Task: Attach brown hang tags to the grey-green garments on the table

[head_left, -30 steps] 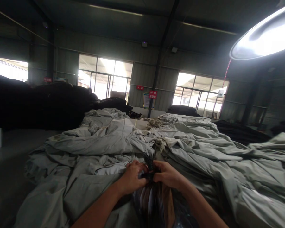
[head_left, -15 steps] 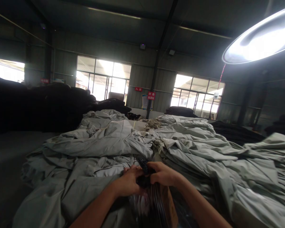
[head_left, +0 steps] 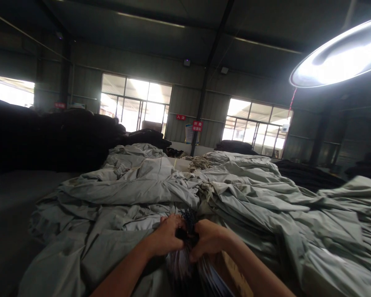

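Observation:
A bundle of thin, shiny dark sheets [head_left: 181,270], which look like plastic bags, stands upright in front of me, low in the head view. At its top a tuft of black cord [head_left: 189,216] sticks up between my hands. My left hand [head_left: 168,236] is closed around the left side of the bundle's top, its fingertips partly hidden. From the right, my right hand [head_left: 210,236] pinches the top edge with thumb and bent fingers. Brown cardboard [head_left: 237,274] shows under my right forearm.
Large heaps of grey-green fabric [head_left: 154,177] spread ahead and to both sides. Dark piles [head_left: 49,136] stand at the left, more dark fabric [head_left: 309,175] at the back right. A bright lamp [head_left: 343,53] hangs at upper right. Windows [head_left: 136,103] line the far wall.
My right hand has turned and come down a little, its thumb now lower on the bundle. The cord tuft stands more upright, and the sheets fan out more to the right.

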The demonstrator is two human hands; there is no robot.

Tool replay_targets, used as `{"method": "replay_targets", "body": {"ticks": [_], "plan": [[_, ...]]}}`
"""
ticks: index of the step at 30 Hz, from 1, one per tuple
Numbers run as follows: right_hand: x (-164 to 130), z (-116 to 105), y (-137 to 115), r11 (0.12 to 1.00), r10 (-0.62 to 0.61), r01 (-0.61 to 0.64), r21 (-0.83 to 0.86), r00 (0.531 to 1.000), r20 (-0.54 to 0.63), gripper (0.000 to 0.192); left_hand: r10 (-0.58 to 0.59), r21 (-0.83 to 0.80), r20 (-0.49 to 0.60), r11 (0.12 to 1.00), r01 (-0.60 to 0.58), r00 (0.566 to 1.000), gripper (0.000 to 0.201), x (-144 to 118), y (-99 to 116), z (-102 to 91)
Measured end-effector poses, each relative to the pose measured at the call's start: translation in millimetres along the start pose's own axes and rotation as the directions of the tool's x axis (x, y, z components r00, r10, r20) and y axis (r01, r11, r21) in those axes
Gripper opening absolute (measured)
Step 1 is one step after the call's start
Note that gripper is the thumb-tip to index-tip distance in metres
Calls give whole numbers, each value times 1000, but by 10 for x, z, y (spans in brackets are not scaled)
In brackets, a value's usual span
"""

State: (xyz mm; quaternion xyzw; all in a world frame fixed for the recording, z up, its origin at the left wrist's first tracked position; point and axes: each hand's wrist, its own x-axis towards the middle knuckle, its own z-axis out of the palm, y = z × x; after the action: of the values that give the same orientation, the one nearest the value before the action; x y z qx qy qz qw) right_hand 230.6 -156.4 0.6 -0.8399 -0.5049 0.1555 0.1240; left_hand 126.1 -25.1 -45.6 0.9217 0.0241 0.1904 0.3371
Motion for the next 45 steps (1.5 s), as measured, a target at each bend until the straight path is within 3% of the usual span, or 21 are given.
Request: {"method": "replay_targets", "body": {"ticks": [6,11,14,17,19,22,25,30,35,38,41,45], "plan": [[63,22,155,988,-73,63,138,995,70,29,90,20,3,996,-90,996,25,34,1,25],[9,-87,198,978,-139,116,171,982,126,31,67,78,60,994,-72,996,37,7,78,22],[6,-86,160,993,-58,44,107,990,127,28,58,157,54,985,-66,997,40,1,98,52],[6,-47,74,998,30,-24,-64,995,91,24,53,218,30,974,-58,998,27,22,54,91],[-4,-31,11,980,19,-10,-198,999,45,20,65,248,28,966,-70,998,16,42,-12,101],[-9,-22,-30,961,-46,43,-272,999,-2,12,86,253,26,963,-90,996,24,73,-138,95],[35,10,49,978,-81,76,-194,997,-17,12,105,241,30,964,-109,994,26,105,-257,100],[89,69,325,968,-248,248,46,969,-6,10,56,287,65,955,-72,996,25,149,-381,131],[-183,-130,484,881,-349,340,330,937,-34,9,35,246,38,968,-43,999,24,176,-444,113],[-445,-345,580,830,-284,289,478,955,-84,6,18,169,27,985,-22,999,21,201,-475,117],[-611,-493,676,776,-165,255,577,965,-206,9,6,186,12,982,-8,1000,20,220,-456,159],[-586,-471,637,753,-107,233,616,966,-234,8,44,208,-5,977,-42,999,18,234,-347,240]]}}
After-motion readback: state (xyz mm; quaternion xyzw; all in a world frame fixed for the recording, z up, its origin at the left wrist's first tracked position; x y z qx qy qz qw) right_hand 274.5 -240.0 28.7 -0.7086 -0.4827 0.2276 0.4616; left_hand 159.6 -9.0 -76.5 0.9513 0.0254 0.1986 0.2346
